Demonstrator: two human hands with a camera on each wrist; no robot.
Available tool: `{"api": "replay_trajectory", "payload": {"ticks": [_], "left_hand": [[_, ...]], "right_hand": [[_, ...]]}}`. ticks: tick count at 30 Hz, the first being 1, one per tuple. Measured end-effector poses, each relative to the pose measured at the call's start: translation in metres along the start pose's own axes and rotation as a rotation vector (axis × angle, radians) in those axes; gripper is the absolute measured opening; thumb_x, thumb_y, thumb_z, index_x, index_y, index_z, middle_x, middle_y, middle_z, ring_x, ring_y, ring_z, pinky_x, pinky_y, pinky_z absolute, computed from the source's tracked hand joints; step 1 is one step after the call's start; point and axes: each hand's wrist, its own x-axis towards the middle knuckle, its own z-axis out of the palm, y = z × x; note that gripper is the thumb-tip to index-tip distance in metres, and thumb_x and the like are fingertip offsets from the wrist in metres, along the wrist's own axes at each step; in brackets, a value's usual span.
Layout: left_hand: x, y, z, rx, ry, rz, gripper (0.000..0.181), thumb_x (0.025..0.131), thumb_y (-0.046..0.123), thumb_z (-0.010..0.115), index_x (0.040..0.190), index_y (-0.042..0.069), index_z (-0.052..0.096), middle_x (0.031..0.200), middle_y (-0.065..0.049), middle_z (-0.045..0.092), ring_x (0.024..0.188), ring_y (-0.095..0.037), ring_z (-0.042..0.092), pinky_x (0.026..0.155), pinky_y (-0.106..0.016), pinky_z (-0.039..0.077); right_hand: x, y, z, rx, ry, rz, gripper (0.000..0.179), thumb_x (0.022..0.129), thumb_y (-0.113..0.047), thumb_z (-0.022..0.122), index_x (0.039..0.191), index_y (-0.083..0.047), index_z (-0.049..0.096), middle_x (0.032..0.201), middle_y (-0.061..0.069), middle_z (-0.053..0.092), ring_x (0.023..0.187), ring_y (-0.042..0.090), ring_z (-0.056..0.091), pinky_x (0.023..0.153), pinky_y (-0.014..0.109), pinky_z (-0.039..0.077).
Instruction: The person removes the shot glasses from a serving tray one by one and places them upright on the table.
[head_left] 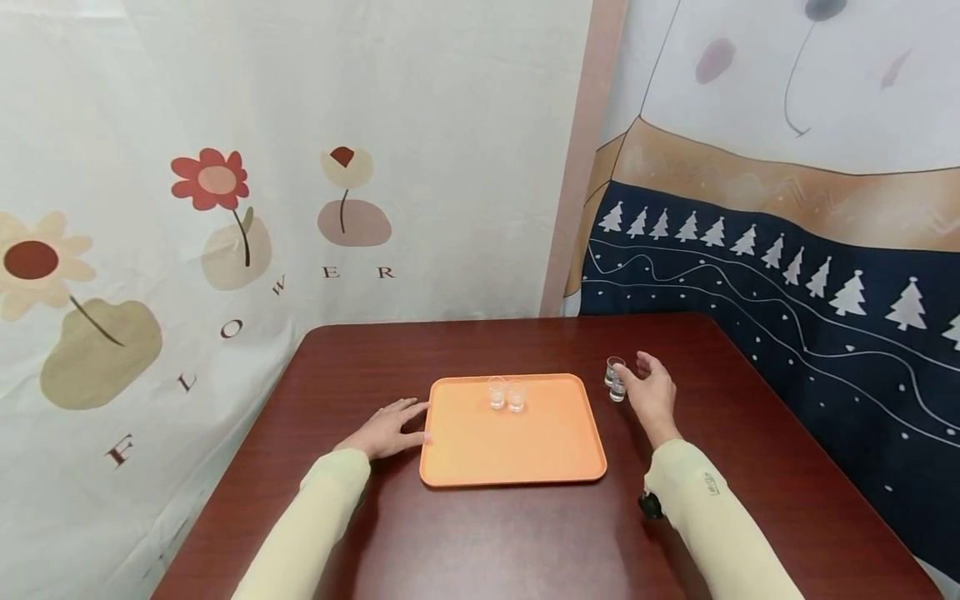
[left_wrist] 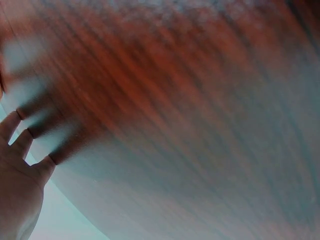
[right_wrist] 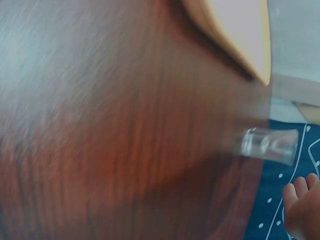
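An orange tray [head_left: 517,450] lies on the table, with two small clear shot glasses [head_left: 497,393] side by side near its far edge. My left hand [head_left: 384,429] rests at the tray's left side, thumb and forefinger at the rim. Its other fingers [left_wrist: 20,145] are spread on the table in the left wrist view. Two more shot glasses [head_left: 617,388] stand close together right of the tray. Beside them is my right hand [head_left: 652,396], its thumb overlapping a glass in the head view. The right wrist view shows a glass [right_wrist: 270,145] just apart from the loosely bent fingers [right_wrist: 300,187].
The dark red-brown table [head_left: 487,542] reaches back to a white flower-print curtain [head_left: 465,167]. A navy cloth with white trees [head_left: 750,283] hangs along the right side. Something small and black [head_left: 650,505] sits at the right sleeve [head_left: 712,508].
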Motion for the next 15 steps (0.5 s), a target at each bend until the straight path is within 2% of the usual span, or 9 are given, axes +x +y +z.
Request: {"api": "replay_trajectory", "payload": {"ticks": [9,15], "left_hand": [[0.002,-0.002,0.000,0.007,0.000,0.005,0.073,0.093,0.051,0.064,0.154,0.017,0.040,0.156,-0.022,0.032,0.144,-0.044,0.024,0.116,-0.060,0.015],[0.003,-0.002,0.001,0.012,0.007,0.011,0.073,0.093,0.050,0.065,0.153,0.016,0.041,0.155,-0.023,0.034,0.144,-0.045,0.025,0.115,-0.061,0.017]], "right_hand": [[-0.010,-0.023,0.018,0.083,-0.041,-0.047,0.058,0.094,-0.030,0.071,0.142,-0.005,0.052,0.136,0.019,0.056,0.123,0.033,0.055,0.100,0.046,0.048],[-0.021,-0.034,0.035,0.085,-0.118,-0.092,0.056,0.094,-0.029,0.071,0.140,-0.003,0.054,0.138,0.018,0.056,0.128,0.032,0.052,0.105,0.045,0.044]]}}
